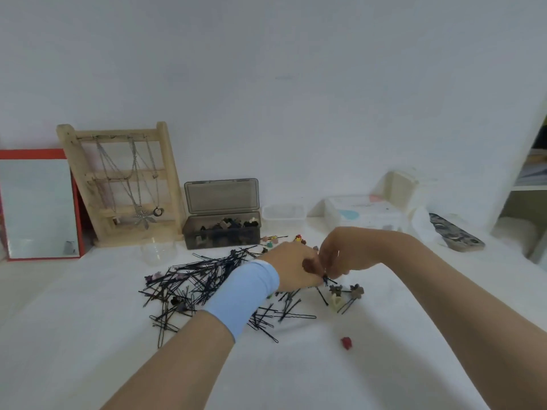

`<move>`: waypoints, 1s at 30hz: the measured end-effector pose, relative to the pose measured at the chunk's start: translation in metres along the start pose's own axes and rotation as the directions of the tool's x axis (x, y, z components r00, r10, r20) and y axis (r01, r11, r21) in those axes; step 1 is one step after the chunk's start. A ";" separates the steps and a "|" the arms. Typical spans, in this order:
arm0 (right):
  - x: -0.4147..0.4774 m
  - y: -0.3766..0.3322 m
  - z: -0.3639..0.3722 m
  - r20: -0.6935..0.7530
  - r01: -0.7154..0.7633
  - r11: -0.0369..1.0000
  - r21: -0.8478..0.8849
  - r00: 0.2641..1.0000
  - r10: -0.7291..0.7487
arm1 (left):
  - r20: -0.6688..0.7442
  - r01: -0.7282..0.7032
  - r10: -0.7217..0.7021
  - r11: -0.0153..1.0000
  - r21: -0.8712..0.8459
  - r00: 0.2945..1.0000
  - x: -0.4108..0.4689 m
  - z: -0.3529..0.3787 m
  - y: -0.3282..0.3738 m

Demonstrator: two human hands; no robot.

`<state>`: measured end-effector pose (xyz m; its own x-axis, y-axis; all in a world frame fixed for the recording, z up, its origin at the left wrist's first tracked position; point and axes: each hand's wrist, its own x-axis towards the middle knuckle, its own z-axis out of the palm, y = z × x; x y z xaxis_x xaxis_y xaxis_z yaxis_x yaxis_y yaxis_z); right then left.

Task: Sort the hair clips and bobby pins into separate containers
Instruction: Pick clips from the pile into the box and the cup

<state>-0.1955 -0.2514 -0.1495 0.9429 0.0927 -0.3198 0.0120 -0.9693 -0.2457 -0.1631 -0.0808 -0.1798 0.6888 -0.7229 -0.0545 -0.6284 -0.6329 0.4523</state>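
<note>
A tangled heap of black bobby pins lies on the white table, with small hair clips mixed in. My left hand, a light blue band on its wrist, and my right hand meet over the heap's right side. Their fingers pinch a small dark clip with black pins between them. Brown and cream clips lie just right of the hands. A red clip sits alone nearer me. A smoky grey box with its lid up holds several dark clips. Beside it stands a clear white tub.
A wooden necklace stand and a red-framed mirror lean on the wall at the left. A clear round cup sits before the stand. White plastic boxes and a patterned phone lie at the right.
</note>
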 end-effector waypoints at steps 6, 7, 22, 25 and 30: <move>-0.018 0.018 0.016 0.097 -0.126 0.991 -0.046 0.987 0.130 | 0.044 0.067 -0.070 0.996 0.053 0.997 0.006 0.035 0.027; -0.019 0.020 0.018 0.083 -0.133 0.991 -0.028 0.987 0.135 | 0.047 0.063 -0.066 0.996 0.070 0.997 0.006 0.035 0.027; -0.024 0.011 0.018 -0.014 0.001 0.999 0.047 1.000 0.000 | -0.006 0.066 -0.066 0.994 0.088 0.998 -0.007 0.011 0.006; -0.022 0.009 0.025 0.033 -0.002 0.999 0.051 0.999 0.000 | 0.017 0.037 -0.039 0.995 0.088 0.999 -0.008 0.016 0.009; -0.024 0.002 0.022 -0.038 0.036 0.997 0.073 0.999 -0.034 | -0.049 0.067 -0.066 0.997 0.036 0.997 -0.010 0.008 0.004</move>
<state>-0.2255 -0.2509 -0.1626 0.9540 0.1166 -0.2762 0.0220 -0.9461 -0.3231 -0.1758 -0.0782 -0.1844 0.7454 -0.6654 -0.0402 -0.5931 -0.6896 0.4155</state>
